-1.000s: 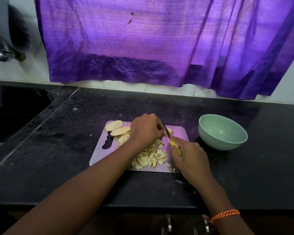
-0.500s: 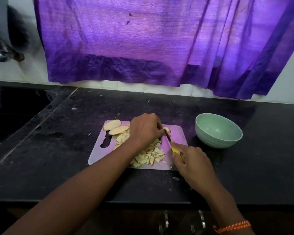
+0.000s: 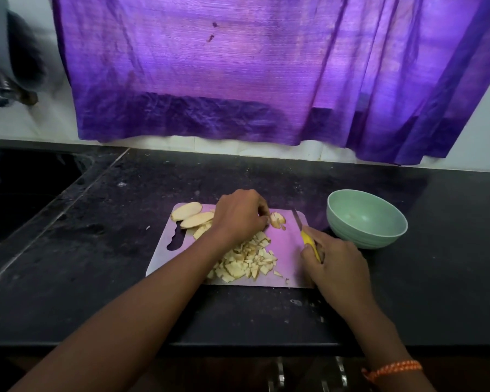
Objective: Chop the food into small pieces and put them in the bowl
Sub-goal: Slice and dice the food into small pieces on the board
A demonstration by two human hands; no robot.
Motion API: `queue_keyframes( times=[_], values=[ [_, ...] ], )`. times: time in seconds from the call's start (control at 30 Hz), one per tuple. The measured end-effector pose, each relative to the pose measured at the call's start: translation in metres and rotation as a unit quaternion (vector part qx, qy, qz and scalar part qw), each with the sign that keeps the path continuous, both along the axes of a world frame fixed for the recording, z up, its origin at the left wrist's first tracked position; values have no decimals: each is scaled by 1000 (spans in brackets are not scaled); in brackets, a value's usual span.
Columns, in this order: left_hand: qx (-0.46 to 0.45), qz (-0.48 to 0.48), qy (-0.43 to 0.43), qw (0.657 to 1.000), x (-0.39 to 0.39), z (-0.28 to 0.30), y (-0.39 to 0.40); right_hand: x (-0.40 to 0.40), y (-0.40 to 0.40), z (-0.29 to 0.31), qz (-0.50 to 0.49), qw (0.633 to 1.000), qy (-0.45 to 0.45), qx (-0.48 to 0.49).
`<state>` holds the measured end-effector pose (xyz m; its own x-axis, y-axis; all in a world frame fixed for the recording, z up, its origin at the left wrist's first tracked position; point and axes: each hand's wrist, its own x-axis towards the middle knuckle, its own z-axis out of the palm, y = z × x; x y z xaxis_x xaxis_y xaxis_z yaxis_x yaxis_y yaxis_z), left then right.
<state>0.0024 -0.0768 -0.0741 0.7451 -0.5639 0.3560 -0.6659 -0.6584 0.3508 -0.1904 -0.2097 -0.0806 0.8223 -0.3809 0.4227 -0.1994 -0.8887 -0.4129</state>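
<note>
Black counter (image 3: 96, 250): cutting board (image 3: 287, 244) near front edge, bowl (image 3: 367, 219) beside.

Dim kitchen as I see it, daylight glowing through purple curtain (image 3: 238, 75), violet cast on cutting board (image 3: 287, 244) below curtain, black counter (image 3: 436, 250) underexposed, dark object (image 3: 9, 66) left of curtain blurred, wide-angle bending at curtain's outer edges, soft grainy detail.

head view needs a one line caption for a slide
Left hand steadies partly cut slices on the cutting board while the right hand holds a yellow-handled knife beside a green bowl.
</note>
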Motion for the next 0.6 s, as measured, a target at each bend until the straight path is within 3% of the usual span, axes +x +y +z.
queue_keyframes(
  times=[0.17, 0.37, 0.5, 0.6],
  values=[
    [4, -26, -39, 999, -2, 0, -3, 15, 1, -1, 26, 998, 49, -30],
    [36, -85, -36, 995, 1, 7, -1, 12, -1, -2, -10, 1000, -8, -4],
    [85, -151, -37, 984, 4, 8, -6, 11, 0, -2, -16, 1000, 1, -6],
    [98, -145, -69, 982, 7, 10, -5, 11, 1, -2, -13, 1000, -2, 1]
  ],
)
